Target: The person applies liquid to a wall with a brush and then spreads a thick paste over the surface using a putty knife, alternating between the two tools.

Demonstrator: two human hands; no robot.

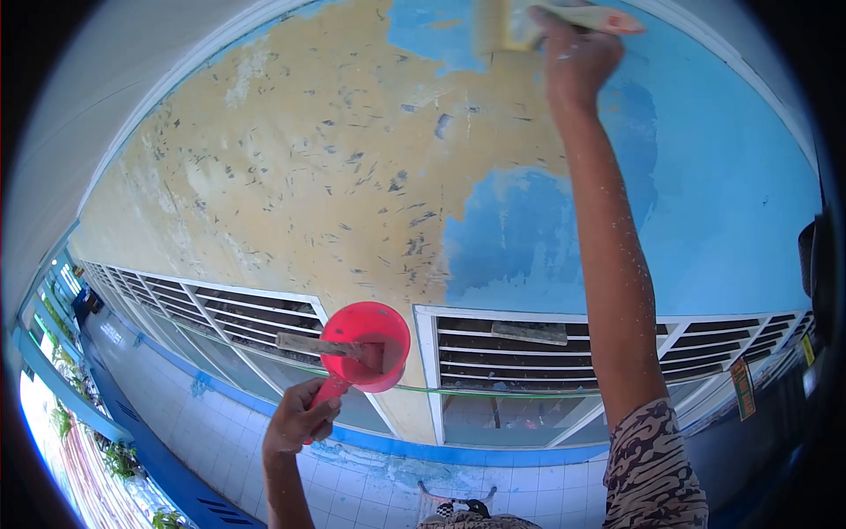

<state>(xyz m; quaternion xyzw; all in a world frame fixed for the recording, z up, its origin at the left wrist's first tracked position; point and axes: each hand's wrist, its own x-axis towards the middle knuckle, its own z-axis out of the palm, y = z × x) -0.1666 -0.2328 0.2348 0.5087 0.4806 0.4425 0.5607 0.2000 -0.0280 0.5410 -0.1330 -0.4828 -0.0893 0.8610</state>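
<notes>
My right hand [582, 70] is raised high against the wall, fingers wrapped round the pale handle of a wide paintbrush [507, 26]. Its bristles are smeared by motion and overlap the border between blue paint and bare beige wall [308, 141]. Lower down, my left hand [302, 413] grips the handle of a pink plastic dipper [401, 344], tilted so its inside shows. A smaller tool with a flat, pale handle [304, 343] lies across the dipper's rim, its reddish end inside the cup.
Below the wall runs a row of white louvred windows [502, 353], with a green line strung across. A tiled floor [352, 494] lies beneath me. Plants [123, 458] and a blue ledge [115, 414] border the left side. A small sign [743, 388] hangs at the right.
</notes>
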